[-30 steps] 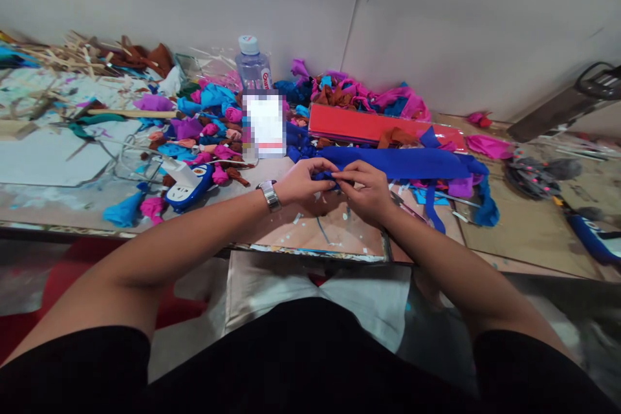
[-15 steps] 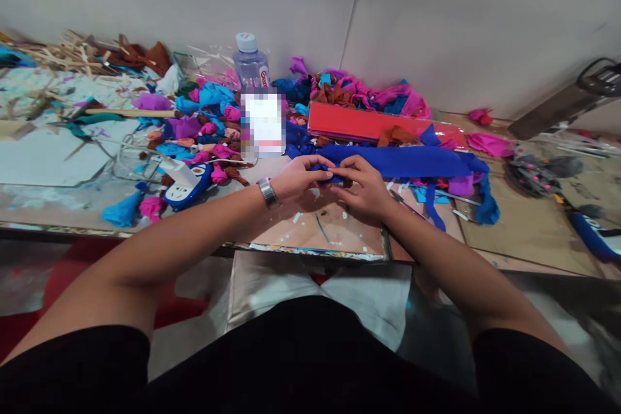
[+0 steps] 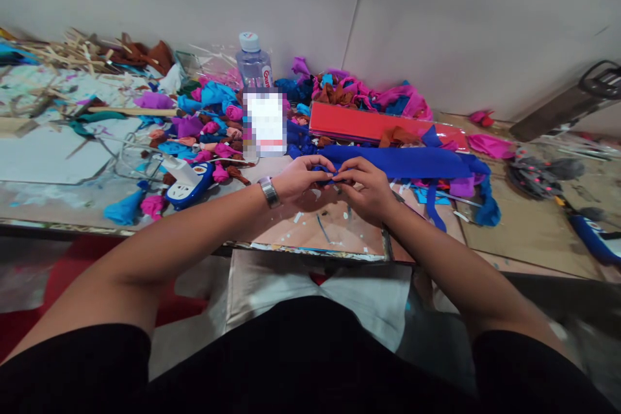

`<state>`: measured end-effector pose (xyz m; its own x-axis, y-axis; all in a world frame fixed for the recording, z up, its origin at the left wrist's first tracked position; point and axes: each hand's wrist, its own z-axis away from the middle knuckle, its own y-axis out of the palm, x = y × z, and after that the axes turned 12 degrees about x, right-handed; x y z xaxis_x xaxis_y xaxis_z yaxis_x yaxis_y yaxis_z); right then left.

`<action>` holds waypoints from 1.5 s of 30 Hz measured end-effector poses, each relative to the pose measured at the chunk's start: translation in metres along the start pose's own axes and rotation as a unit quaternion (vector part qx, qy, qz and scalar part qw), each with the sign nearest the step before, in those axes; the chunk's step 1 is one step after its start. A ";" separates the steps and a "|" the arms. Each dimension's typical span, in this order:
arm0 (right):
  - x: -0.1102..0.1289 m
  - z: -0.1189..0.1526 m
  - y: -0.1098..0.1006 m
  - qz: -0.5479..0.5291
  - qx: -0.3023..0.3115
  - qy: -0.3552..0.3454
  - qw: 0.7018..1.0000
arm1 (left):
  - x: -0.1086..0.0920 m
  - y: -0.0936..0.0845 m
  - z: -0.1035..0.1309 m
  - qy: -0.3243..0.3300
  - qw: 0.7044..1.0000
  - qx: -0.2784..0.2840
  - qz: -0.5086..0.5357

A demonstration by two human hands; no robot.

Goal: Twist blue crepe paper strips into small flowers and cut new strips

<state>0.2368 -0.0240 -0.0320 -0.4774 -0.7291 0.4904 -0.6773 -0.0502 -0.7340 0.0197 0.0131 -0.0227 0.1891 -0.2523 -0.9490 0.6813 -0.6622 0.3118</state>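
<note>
Close together over the table's front part, my left hand (image 3: 301, 180) and my right hand (image 3: 367, 189) both pinch a small bunched piece of dark blue crepe paper (image 3: 322, 174). The fingertips almost meet on it, and they hide much of its shape. Just behind my right hand lies a long blue crepe paper strip (image 3: 407, 163); whether it joins the held piece I cannot tell. A flat red paper pack (image 3: 356, 121) is behind the strip. A phone with a blurred screen (image 3: 265, 119) leans up beyond my left hand.
A clear bottle (image 3: 253, 65) stands behind the phone. Crumpled paper flowers (image 3: 213, 97) in several colours heap along the wall. To the left are a blue-and-white power strip (image 3: 190, 187), pliers (image 3: 87, 121) and wood sticks (image 3: 72, 55). A dark grey bundle (image 3: 533, 173) lies right.
My right fingers have shifted slightly and curled closer around the blue piece. My left hand stays nearly in place. The whole view has moved a touch.
</note>
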 end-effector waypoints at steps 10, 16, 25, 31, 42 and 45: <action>0.001 -0.001 0.003 -0.018 -0.020 0.036 0.999 | 0.005 -0.009 -0.001 0.073 0.975 0.015 -0.208; 0.002 -0.001 0.003 -0.028 -0.017 0.037 0.999 | 0.005 -0.011 -0.001 0.083 0.957 -0.003 -0.278; 0.002 -0.001 0.004 -0.044 -0.016 0.056 0.997 | 0.003 -0.009 0.000 0.060 0.964 0.026 -0.259; 0.006 -0.005 0.005 -0.091 -0.042 0.116 0.988 | 0.001 -0.008 0.002 0.103 0.934 0.023 -0.342; 0.004 -0.008 0.006 -0.245 -0.063 0.187 0.949 | -0.001 -0.006 0.004 0.138 0.920 0.026 -0.366; 0.005 -0.008 0.005 -0.257 -0.058 0.194 0.945 | -0.003 -0.005 0.004 0.140 0.918 0.021 -0.372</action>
<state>0.2268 -0.0227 -0.0296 -0.2235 -0.3221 0.9199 -0.9215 -0.2378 -0.3071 0.0127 0.0139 -0.0216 -0.1386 0.4671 -0.8733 0.6689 -0.6061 -0.4303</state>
